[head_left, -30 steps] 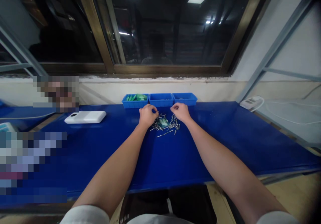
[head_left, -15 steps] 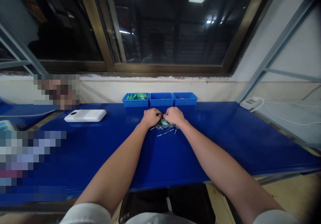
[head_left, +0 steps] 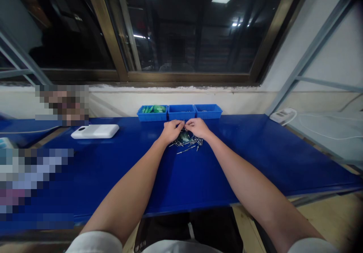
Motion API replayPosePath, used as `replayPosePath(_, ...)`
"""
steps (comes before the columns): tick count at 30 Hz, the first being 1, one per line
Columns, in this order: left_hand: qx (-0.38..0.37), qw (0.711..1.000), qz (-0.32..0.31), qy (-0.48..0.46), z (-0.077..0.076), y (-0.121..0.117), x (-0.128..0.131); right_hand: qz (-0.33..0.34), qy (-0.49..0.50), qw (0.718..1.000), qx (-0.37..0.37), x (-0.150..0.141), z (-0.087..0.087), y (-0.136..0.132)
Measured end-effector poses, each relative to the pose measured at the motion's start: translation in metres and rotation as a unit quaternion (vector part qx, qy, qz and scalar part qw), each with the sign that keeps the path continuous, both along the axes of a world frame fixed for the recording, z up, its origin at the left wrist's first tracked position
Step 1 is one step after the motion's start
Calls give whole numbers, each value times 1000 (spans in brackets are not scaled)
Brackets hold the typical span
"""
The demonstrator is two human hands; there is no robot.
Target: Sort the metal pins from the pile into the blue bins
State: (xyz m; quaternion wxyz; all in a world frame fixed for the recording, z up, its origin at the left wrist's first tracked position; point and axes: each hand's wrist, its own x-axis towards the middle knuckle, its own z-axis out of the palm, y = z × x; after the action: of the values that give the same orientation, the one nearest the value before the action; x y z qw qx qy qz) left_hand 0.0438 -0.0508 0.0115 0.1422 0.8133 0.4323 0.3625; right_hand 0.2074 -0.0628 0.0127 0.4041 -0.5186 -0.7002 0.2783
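Note:
Several silver blind rivets [head_left: 190, 142] lie in a loose pile on the blue table. Amid them is a small greenish clear packet [head_left: 184, 137]. Over the far left of the pile, my left hand [head_left: 171, 130] is closed in a pinch. My right hand [head_left: 199, 127] is pinched too, its fingertips almost touching those of the left. A thin metal piece, seemingly a rivet, shows between the two sets of fingertips; the fingers hide most of it.
Behind the pile stand three blue bins: the left bin [head_left: 152, 117] holds green packets, the middle bin [head_left: 181, 115] and right bin [head_left: 208, 115] small metal pieces. A white oblong device [head_left: 98, 132] lies left. A white power strip [head_left: 283, 115] with a cable sits at right.
A second ago my hands were apart on either side of the pile. They have come together over its far side and stay there, fingertips slightly raised now.

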Motion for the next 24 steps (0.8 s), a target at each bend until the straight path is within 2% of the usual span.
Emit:
replayPosePath(4,-32,998,-39,-34,3,-5,3,3,-27,1000,12,-3,1,-4)
replayPosePath(10,-34,999,-30,-20,7,-6,2,-97,-168,977,91,-2,4,-6)
replayPosePath(13,-45,998,-31,-42,6,-1,1,-118,-154,973,125,-1,6,-8)
replayPosePath(16,-77,994,-48,-66,3,3,1,-76,-131,976,154,-2,7,-10)
replayPosePath(21,-145,976,-70,-144,4,1,3,-78,-100,981,147,-1,7,-9)
replayPosePath(24,-155,964,-70,-205,7,-2,4,-78,-55,986,135,3,7,-7)
